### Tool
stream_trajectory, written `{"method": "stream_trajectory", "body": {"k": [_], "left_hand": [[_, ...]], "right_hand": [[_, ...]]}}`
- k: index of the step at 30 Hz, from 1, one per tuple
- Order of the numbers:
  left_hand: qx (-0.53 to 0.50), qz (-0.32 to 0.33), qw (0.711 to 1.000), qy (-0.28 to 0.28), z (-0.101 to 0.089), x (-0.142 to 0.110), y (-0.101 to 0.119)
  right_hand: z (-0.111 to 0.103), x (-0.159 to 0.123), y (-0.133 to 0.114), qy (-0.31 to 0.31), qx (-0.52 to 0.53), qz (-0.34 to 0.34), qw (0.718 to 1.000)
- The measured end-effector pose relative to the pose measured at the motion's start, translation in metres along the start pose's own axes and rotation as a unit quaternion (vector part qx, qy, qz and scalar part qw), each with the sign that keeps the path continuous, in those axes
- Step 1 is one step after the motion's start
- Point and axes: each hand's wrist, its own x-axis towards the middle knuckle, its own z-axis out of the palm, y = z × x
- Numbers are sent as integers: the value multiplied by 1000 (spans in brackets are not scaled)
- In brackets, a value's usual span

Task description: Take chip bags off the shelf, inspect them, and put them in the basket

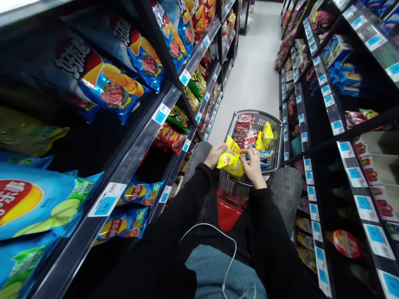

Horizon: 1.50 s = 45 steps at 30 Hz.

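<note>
Between both hands I hold a yellow snack bag (233,162) above the near end of a grey shopping basket (278,151). My left hand (215,156) grips the bag's left edge. On the right side, the fingers of my right hand (253,166), one with a ring, pinch the bag. Inside the basket, red packets (243,128) lie along the left. Another yellow bag (264,135) rests to their right, and a blue packet (263,155) shows partly behind my right hand.
Shelves with blue chip bags (112,89) and price tags rise close on my left. The right shelf (330,145) carries packets and boxes. A pale floor aisle (258,54) runs ahead between them. Below my hands is a red plastic part (229,211); a white cable (215,227) crosses my lap.
</note>
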Motion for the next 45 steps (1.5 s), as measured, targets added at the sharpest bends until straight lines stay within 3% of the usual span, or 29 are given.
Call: {"method": "stream_trajectory", "body": {"k": [2,5,9,12,15,19,23,26,28,30,33,36,40,45], "left_hand": [[-100,-6,992,77,-17,-5,13],[-204,-14,965,163,-49,-27,28],[-252,-67,937,234,-88,-85,27],[-252,-108,921,278,-106,-128,17],[-233,-133,915,301,-114,-156,6],[-119,-176,930,300,-124,-166,-4],[50,-130,936,323,-139,-164,3],[214,-45,940,261,-141,-159,26],[344,17,920,189,-129,-153,45],[408,58,901,133,-109,-143,60],[461,68,883,55,-75,-122,72],[482,55,874,-6,-55,-105,75],[496,60,866,-34,-52,-101,74],[509,51,858,-34,-56,-110,74]], "right_hand": [[-1,-1,4,20,43,27,998],[10,-3,4,-25,180,71,981],[34,-8,-20,-111,348,95,926],[44,-12,-44,-128,371,76,917],[48,-16,-60,-137,359,58,921],[53,-19,-64,-133,386,65,910],[56,-19,-61,-115,395,80,908],[57,-18,-59,-90,375,76,919],[59,-18,-57,-81,362,65,926],[61,-18,-57,-79,353,53,931],[62,-18,-59,-78,325,32,942],[62,-20,-62,-56,272,8,961],[62,-25,-63,-61,189,-63,978],[62,-25,-62,-81,113,-147,979]]}}
